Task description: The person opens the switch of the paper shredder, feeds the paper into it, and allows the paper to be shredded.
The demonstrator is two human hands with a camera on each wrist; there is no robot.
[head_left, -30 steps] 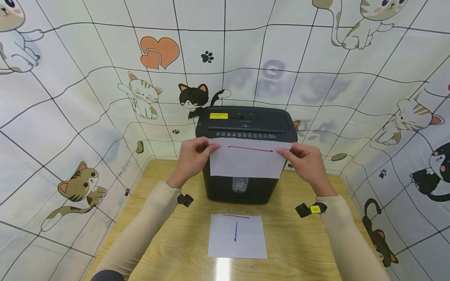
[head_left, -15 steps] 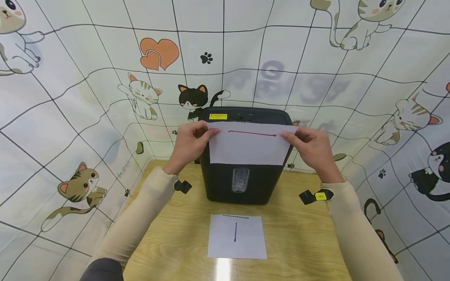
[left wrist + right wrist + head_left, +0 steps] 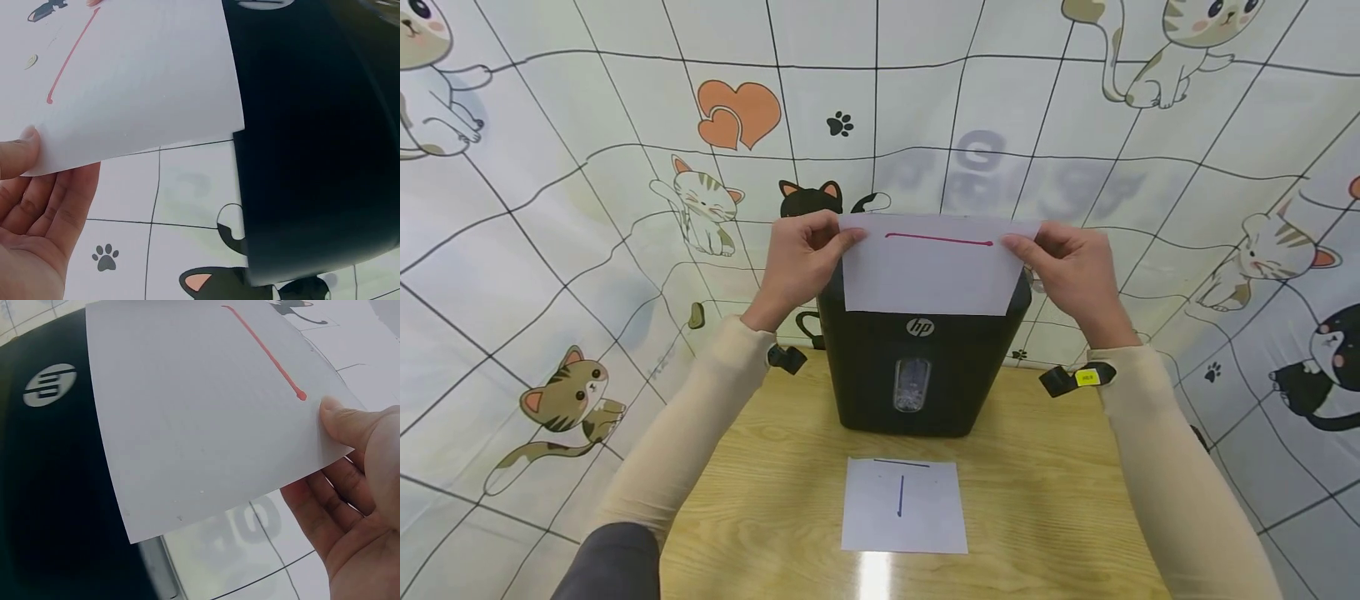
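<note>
A white sheet of paper [image 3: 931, 279] with a red line near its top edge is held up by both hands. My left hand [image 3: 801, 260] pinches its upper left corner between thumb and fingers. At the upper right corner, my right hand [image 3: 1075, 271] grips it the same way. Behind the sheet stands a black HP paper shredder [image 3: 872, 375], its top hidden by the paper. In the right wrist view the thumb [image 3: 350, 425] presses on the sheet's face, with the fingers behind. The left wrist view shows the left thumb [image 3: 19, 153] likewise on top.
A second white sheet [image 3: 928, 521] with blue lines lies on the wooden table [image 3: 760, 500], in front of the shredder. A cat-patterned curtain [image 3: 647, 192] surrounds the table at the back and sides. The shredder has a small window [image 3: 913, 385] showing shreds.
Both hands have raised the red-lined sheet, from in front of the shredder's body up over its top. The HP logo has come into view below the sheet. The blue-lined sheet has stayed put.
</note>
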